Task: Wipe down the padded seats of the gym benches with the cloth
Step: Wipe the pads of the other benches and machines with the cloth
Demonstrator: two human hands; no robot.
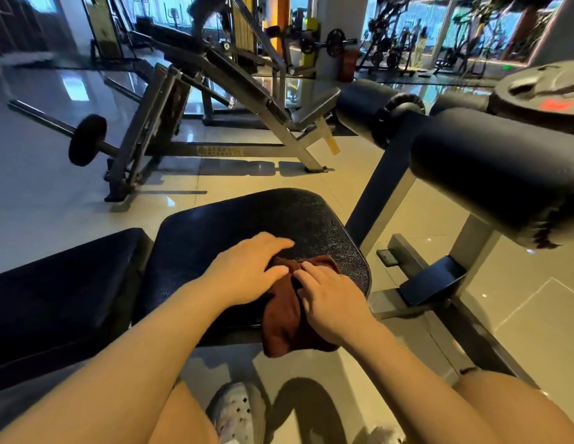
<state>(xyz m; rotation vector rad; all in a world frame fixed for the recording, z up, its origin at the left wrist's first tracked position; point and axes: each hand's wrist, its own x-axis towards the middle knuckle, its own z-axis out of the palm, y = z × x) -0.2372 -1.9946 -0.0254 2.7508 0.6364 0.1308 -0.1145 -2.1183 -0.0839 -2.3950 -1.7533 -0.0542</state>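
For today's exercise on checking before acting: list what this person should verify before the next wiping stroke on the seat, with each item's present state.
1. Dark reddish-brown cloth on black padded seat: ok, though part hangs over the near edge.
2. Left hand flat on cloth: ok.
3. Right hand on cloth: ok, fingers bent.
4. Far half of seat free to wipe: ok.
5. Seat already clean: cannot tell.
6. Black foam roller pad clear of the hands: ok.

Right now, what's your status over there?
Left hand and right hand flat on cloth. Cloth bunched on seat pad, hanging over near edge. Nothing in the way.
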